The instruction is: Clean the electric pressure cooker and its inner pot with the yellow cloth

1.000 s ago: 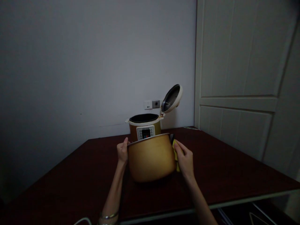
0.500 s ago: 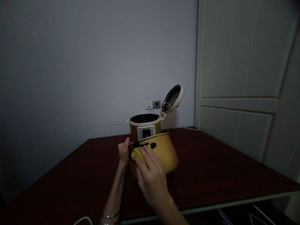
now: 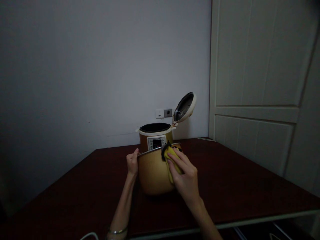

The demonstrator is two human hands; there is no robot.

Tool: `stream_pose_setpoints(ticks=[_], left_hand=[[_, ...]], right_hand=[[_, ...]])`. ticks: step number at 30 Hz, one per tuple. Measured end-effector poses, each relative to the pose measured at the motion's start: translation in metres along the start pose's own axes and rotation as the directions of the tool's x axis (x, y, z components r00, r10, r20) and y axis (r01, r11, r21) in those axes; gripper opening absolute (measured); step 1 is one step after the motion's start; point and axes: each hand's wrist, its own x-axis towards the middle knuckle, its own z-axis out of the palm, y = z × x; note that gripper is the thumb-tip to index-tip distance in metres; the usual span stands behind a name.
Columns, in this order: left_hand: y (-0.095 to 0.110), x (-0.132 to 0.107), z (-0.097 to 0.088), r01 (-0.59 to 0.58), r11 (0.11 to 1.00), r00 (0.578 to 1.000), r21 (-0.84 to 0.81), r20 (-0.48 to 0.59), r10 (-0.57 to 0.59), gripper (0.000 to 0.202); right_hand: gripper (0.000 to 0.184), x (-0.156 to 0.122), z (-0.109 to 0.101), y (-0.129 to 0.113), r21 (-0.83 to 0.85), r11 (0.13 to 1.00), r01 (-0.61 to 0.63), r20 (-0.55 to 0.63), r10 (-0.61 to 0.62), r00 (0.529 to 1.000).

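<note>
A golden inner pot (image 3: 154, 173) is held tilted above the table, in front of the cooker. Gripping its rim at the left side is my left hand (image 3: 132, 163), the fingers partly hidden behind the rim. My right hand (image 3: 183, 171) presses a yellow cloth (image 3: 172, 163) with black parts against the pot's outer wall, near the upper right. Behind the pot stands an electric cooker (image 3: 144, 140) with a front control panel (image 3: 156, 142). Its lid (image 3: 185, 107) is raised and leans to the right.
The dark red table (image 3: 100, 186) has a pale front edge. At the back is a wall with two sockets (image 3: 163, 113). A white panelled door (image 3: 255, 83) rises on the right. A white cable (image 3: 90, 235) shows at the bottom.
My right hand has moved the yellow cloth rightward across the pot's outside, from the left part to the right. My left hand stays on the rim.
</note>
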Motion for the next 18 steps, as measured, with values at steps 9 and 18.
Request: stream_pose_setpoints(ticks=[9, 18], left_hand=[[0.004, -0.001, 0.001, 0.013, 1.0, 1.0, -0.006, -0.027, -0.013, 0.049], [0.0, 0.001, 0.001, 0.006, 1.0, 1.0, 0.004, -0.015, -0.006, 0.048]], right_hand=[[0.038, 0.008, -0.021, 0.073, 0.208, 0.817, -0.538, -0.034, 0.556, 0.83], [0.035, -0.001, -0.017, 0.13, 0.333, 0.614, -0.715, 0.106, 0.73, 0.676]])
